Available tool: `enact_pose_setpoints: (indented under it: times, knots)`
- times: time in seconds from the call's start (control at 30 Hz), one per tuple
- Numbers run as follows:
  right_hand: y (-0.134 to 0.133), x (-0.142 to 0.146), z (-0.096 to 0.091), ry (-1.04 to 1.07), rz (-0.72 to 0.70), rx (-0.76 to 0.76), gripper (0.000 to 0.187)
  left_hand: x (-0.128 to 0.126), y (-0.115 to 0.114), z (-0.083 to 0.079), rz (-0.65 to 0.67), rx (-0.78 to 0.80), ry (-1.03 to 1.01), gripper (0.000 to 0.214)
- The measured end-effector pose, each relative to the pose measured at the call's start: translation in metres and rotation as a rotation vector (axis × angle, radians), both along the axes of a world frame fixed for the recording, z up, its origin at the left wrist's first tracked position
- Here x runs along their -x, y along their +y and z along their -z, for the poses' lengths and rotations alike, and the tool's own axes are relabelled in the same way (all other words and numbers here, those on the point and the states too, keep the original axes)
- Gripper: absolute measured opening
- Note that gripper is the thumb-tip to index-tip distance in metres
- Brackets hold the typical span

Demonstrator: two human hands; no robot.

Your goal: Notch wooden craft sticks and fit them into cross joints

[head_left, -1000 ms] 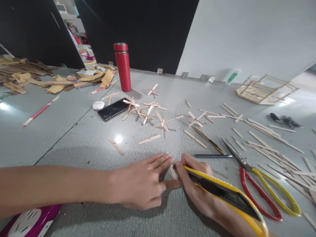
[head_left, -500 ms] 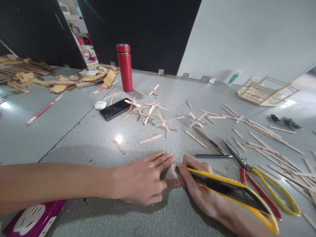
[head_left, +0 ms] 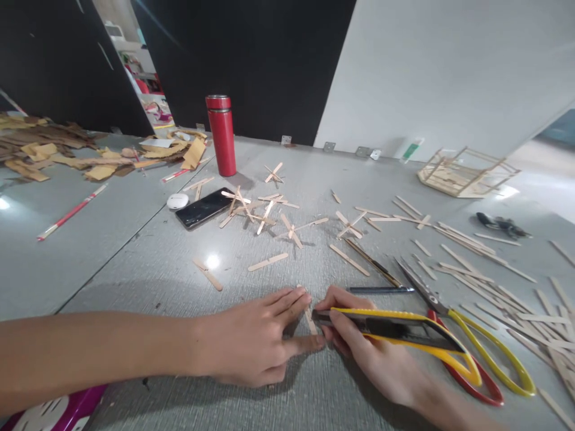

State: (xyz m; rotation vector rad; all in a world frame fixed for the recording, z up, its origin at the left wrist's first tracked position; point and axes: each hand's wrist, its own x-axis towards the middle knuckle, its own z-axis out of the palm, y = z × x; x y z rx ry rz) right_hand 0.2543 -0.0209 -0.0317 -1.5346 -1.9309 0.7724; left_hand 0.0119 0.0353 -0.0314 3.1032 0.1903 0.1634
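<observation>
My left hand (head_left: 258, 338) lies on the grey table (head_left: 148, 263), fingers stretched out and pressing down a short wooden stick (head_left: 309, 320). My right hand (head_left: 363, 347) grips a yellow and black utility knife (head_left: 395, 329), its tip resting against that stick right beside my left fingertips. The two hands nearly touch at the stick. Much of the stick is covered by my fingers.
Red and yellow handled scissors (head_left: 467, 335) and a dark pen (head_left: 381, 290) lie just right of my hands. Several loose wooden sticks (head_left: 269, 261) are scattered around, with a phone (head_left: 202, 208), a red flask (head_left: 221, 135), a stick frame (head_left: 462, 172) and cardboard scraps (head_left: 90, 152) further back.
The knife has tilted flatter, lying more level across the table. My left hand stays pressed on the stick. The view has shifted a little.
</observation>
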Motion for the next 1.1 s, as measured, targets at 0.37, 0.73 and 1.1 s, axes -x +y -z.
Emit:
enact_pose_setpoints:
  times: [0.37, 0.73, 1.1]
  knots:
    - [0.002, -0.003, -0.019, -0.210, -0.074, -0.203, 0.013, 0.005, 0.005, -0.002, -0.008, -0.176, -0.095, 0.042]
    - [0.018, -0.022, -0.015, -0.811, -0.258, -0.333, 0.042, 0.011, 0.017, -0.006, -0.175, 0.157, -0.050, 0.033]
    - [0.031, -0.057, -0.023, -0.760, 0.032, -0.414, 0.054, 0.013, 0.014, -0.015, -0.235, 0.343, -0.146, 0.018]
